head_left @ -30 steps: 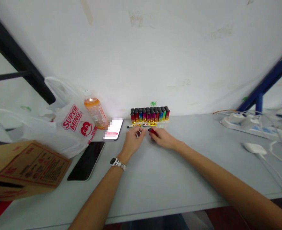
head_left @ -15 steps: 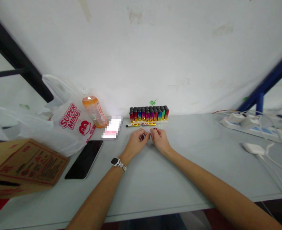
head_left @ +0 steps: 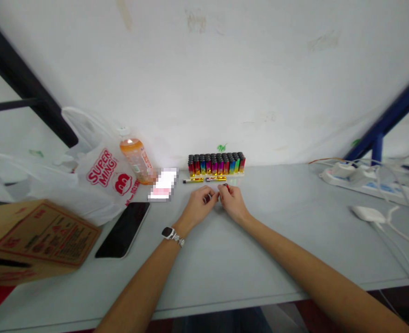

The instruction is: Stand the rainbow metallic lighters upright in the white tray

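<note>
My left hand (head_left: 200,203), with a watch (head_left: 168,232) on its wrist, is closed in a pinch. My right hand (head_left: 232,202) is curled shut beside it, and the fingertips of both nearly meet just above the table. A small dark and red bit shows at the right fingers; the rest is covered, so its kind is unclear. Just beyond the hands lie two shiny lighters, a gold one (head_left: 195,181) on the left and a gold-purple one (head_left: 216,179) on the right. Behind them, rows of colourful black-topped lighters (head_left: 217,165) stand upright in a pale tray.
On the left are a cardboard box (head_left: 48,240), a white plastic bag (head_left: 96,185), an orange drink bottle (head_left: 137,159), a black phone (head_left: 124,230) and a blurred-out white rectangle (head_left: 163,184). A power strip (head_left: 374,185) and white charger (head_left: 368,213) with cables lie right. A wall (head_left: 218,83) rises behind.
The view has shifted very slightly. Both hands keep almost the same pose, with only a small movement at the fingers; the lighters stay where they were.
</note>
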Tool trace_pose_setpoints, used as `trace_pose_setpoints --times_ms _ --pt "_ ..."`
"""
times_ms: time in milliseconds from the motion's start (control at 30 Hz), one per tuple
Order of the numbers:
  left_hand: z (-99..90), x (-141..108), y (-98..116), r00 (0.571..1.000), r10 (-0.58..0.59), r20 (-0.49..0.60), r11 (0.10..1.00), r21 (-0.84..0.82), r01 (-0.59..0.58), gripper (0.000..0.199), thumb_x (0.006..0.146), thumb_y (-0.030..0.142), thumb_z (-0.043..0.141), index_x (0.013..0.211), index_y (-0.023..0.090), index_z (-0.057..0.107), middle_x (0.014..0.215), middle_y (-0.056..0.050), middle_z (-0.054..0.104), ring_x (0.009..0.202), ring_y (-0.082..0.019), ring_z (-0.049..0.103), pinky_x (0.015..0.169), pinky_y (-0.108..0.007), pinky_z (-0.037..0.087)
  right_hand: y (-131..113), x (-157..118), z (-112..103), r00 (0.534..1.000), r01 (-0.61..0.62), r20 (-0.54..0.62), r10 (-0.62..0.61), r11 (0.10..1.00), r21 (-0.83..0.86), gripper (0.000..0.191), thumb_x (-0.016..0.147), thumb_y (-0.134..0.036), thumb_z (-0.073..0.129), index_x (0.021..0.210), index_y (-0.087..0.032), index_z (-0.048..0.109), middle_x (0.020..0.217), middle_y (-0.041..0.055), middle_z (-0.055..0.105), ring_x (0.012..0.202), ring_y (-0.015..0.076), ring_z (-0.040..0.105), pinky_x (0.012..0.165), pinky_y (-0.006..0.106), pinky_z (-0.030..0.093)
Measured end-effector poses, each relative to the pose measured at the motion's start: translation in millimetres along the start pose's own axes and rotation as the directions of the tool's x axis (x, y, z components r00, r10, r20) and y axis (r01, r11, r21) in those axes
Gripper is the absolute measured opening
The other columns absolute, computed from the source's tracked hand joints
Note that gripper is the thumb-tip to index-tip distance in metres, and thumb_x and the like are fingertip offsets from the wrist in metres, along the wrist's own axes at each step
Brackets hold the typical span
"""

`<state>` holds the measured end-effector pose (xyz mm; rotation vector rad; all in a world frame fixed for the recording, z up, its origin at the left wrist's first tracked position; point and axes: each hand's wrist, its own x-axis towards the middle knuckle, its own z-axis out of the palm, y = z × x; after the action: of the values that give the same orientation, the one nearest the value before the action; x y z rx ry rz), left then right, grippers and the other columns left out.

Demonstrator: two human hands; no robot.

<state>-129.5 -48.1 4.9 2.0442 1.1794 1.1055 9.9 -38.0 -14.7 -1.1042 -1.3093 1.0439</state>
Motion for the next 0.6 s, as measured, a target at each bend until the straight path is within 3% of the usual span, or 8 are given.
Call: trace_pose_setpoints --times_ms 200,600 --pt "-0.4 -1.0 -0.2 1.0 -0.006 0.002 1.0 0.001 0.006 0.028 0.09 0.033 0.055 0.068 0.016 0.06 0.064 0.001 0.057 0.057 -0.01 0.047 0.056 -0.024 0.037 -1.2 -1.0 -0.1 1.0 0.014 0.007 -0.014 0.999 0.033 0.053 0.083 -0.066 0.054 0.056 -0.022 0.046 0.047 -0.0052 0.039 0.046 0.0099 0.034 0.047 0.026 0.028" --pt "1.6 0.1 -3.3 1.0 0.013 0.019 1.0 0.005 -0.013 0.026 0.09 0.029 0.056 0.068 0.016 0.059 0.066 0.001 0.057 0.059 -0.01 0.049 0.058 -0.023 0.038 -2.6 -1.3 0.8 0.999 0.034 -0.041 -0.035 0.999 -0.031 0.032 0.079 -0.042 0.047 0.054 -0.022 0.045 0.047 -0.005 0.039 0.048 0.0112 0.036 0.049 0.026 0.028"
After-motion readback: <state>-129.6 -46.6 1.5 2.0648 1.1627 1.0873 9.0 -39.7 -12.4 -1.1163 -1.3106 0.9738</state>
